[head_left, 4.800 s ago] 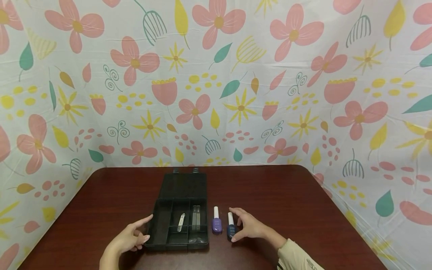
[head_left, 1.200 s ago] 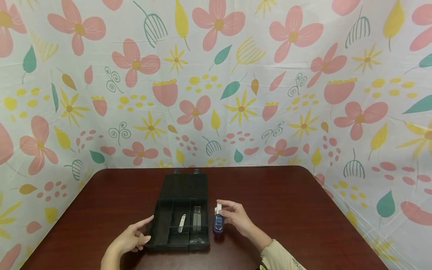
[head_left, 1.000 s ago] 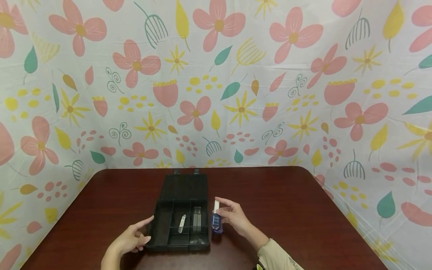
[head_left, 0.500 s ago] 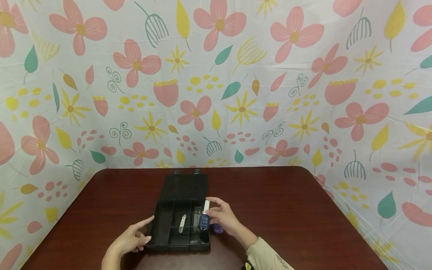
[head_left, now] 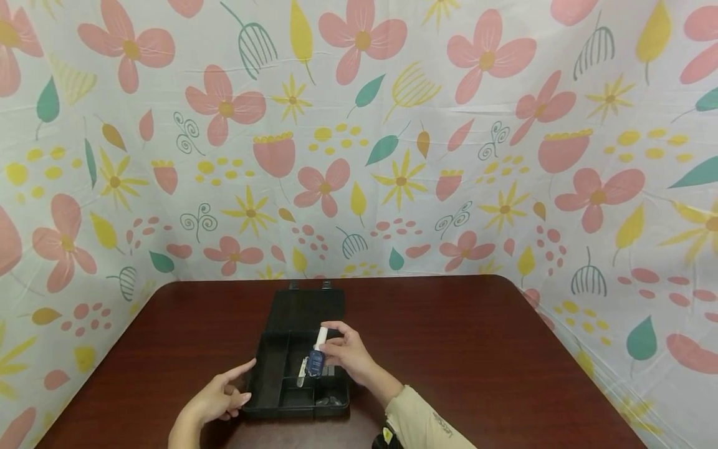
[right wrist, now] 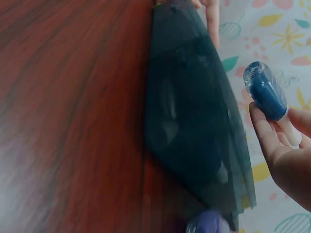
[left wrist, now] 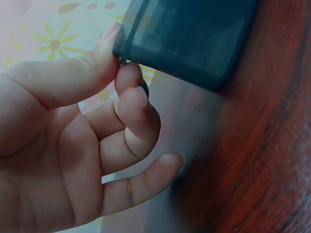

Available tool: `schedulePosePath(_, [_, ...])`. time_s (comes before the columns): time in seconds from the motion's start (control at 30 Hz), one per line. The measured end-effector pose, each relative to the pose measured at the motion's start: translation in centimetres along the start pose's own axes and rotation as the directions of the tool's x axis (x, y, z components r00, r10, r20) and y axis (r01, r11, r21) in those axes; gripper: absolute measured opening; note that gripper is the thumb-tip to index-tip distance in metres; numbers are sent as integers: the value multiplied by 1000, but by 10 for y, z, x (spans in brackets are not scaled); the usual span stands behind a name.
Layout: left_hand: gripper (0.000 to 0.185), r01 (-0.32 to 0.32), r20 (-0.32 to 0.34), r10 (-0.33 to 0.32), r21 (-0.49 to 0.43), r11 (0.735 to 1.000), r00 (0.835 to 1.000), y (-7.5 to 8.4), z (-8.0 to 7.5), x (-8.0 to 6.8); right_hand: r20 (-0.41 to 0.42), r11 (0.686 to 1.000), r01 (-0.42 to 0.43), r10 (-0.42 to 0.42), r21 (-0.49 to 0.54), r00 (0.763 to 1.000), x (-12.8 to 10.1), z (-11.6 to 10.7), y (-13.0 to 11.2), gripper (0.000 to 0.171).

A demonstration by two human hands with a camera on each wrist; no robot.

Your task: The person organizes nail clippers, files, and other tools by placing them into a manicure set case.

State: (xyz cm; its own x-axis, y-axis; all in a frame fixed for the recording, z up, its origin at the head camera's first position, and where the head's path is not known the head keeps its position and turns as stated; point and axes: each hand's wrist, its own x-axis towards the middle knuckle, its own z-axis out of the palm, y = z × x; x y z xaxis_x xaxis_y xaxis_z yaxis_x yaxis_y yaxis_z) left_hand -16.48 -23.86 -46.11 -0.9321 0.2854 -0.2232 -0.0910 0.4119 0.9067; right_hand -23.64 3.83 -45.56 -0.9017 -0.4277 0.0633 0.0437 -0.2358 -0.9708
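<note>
A dark blue bottle (head_left: 315, 362) with a white cap sits over a black case (head_left: 269, 399). The table (head_left: 477, 349) is dark reddish-brown wood grain. The backdrop (head_left: 449, 156) is white with pink flowers, yellow blooms and teal leaves. A purple bottle (right wrist: 206, 224) shows near the case.

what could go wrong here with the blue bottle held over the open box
The right hand pinches the blue bottle only near its white cap, tilted above the black box; it might slip and drop. The metal tool already lies beneath, so the bottle may land on it. The left hand merely touches the box's corner, so it may slide.
</note>
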Motion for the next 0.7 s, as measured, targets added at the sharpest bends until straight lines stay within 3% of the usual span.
schedulePosePath(0.43, [68, -13, -17, 13, 2, 1000, 1000, 0, 1, 0, -16, 996, 35, -37, -81, 999, 20, 38, -3, 37])
schedulePosePath(0.7, [67, -14, -36, 14, 11, 1000, 999, 0, 2, 0, 13, 971, 102, -101, -219, 995, 9, 68, -18, 30])
